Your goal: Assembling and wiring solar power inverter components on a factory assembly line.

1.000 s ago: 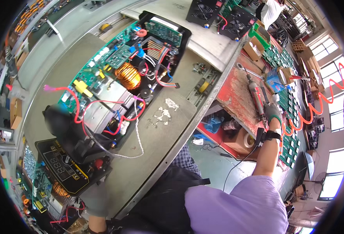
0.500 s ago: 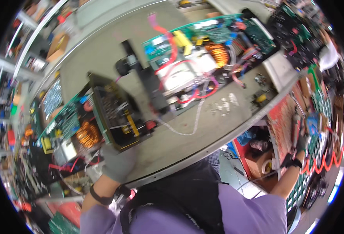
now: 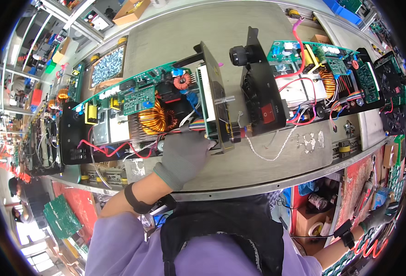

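Observation:
My left hand (image 3: 184,156), in a grey glove, is closed at the near lower corner of an upright black front panel (image 3: 221,112). This panel stands at the right end of an open black chassis (image 3: 72,138) holding a green circuit board (image 3: 138,94) and a copper-wound coil (image 3: 153,117). The palm hides the wires below it. Far off to the right, my gloved right hand (image 3: 380,217) is stretched toward the tools by the green perforated rack; its fingers are small and dark there. A second unit's panel (image 3: 263,101), with a red switch, faces the first.
Both units lie on a grey workbench (image 3: 189,177) with a metal front edge. A loose white twisted wire (image 3: 276,156) trails between them. Behind the left unit is a tray of screws (image 3: 107,66). Under the bench at right stands a cardboard box (image 3: 311,225); a red coiled hose (image 3: 373,248) hangs nearby.
The view has swung round, so both units sit further right and level in it. My right arm reaches further right. My left hand stays by the lower edge of the left unit's panel.

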### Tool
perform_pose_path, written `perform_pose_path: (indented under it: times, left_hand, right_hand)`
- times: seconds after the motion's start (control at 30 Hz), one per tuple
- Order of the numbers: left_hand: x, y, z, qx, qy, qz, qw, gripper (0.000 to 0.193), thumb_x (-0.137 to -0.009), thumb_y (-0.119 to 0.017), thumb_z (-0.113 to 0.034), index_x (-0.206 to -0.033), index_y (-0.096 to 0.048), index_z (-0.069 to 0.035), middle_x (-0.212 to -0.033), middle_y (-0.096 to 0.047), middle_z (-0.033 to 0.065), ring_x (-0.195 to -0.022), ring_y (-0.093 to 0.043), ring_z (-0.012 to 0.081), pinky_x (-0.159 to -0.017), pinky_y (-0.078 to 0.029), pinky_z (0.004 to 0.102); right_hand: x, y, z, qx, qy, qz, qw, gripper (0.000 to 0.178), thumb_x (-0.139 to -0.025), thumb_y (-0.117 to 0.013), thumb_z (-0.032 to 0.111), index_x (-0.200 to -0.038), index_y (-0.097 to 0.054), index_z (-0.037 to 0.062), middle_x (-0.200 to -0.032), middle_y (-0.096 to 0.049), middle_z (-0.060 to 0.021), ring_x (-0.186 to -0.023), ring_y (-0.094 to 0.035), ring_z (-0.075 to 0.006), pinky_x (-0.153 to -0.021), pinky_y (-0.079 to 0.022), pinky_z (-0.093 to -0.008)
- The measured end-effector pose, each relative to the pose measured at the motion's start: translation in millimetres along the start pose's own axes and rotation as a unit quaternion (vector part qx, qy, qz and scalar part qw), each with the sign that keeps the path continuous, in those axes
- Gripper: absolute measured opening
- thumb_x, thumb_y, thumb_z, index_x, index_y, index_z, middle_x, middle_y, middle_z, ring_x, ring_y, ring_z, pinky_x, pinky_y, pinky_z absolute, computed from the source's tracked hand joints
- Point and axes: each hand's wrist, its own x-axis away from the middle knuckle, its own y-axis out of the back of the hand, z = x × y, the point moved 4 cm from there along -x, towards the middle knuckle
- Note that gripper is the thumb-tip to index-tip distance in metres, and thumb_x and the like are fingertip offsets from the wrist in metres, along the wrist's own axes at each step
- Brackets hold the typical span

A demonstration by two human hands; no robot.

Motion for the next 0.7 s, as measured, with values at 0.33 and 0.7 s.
perform_pose_path:
  times: [0.33, 0.7]
  left_hand:
    - [-13.1, 18.8, -0.7, 0.044, 0.053, 0.035, 0.997, 0.017, -0.087, -0.07, -0.026, -0.083, -0.066, -0.011, -0.07, -0.064, 0.0067, -0.067, -0.067, 0.0261, -0.054, -0.049, 0.0425]
    - [1.7, 30.5, 10.8, -0.029, 0.048, 0.062, 0.996, 0.012, -0.079, -0.073, -0.018, -0.087, -0.068, -0.011, -0.073, -0.061, 0.0065, -0.062, -0.064, 0.0271, -0.055, -0.05, 0.041]
  right_hand:
    - [140.1, -34.8, 214.1, -0.496, -0.096, 0.393, 0.768, 0.068, -0.081, -0.08, 0.029, -0.138, -0.053, 0.0027, -0.124, -0.064, -0.013, -0.103, -0.065, -0.0245, -0.081, -0.053, -0.038]
    - [406.5, -26.5, 404.8, -0.203, 0.527, 0.647, 0.512, 0.082, -0.069, -0.086, 0.042, -0.138, -0.054, 0.0117, -0.106, -0.058, -0.0074, -0.094, -0.059, -0.0279, -0.076, -0.046, -0.0419]
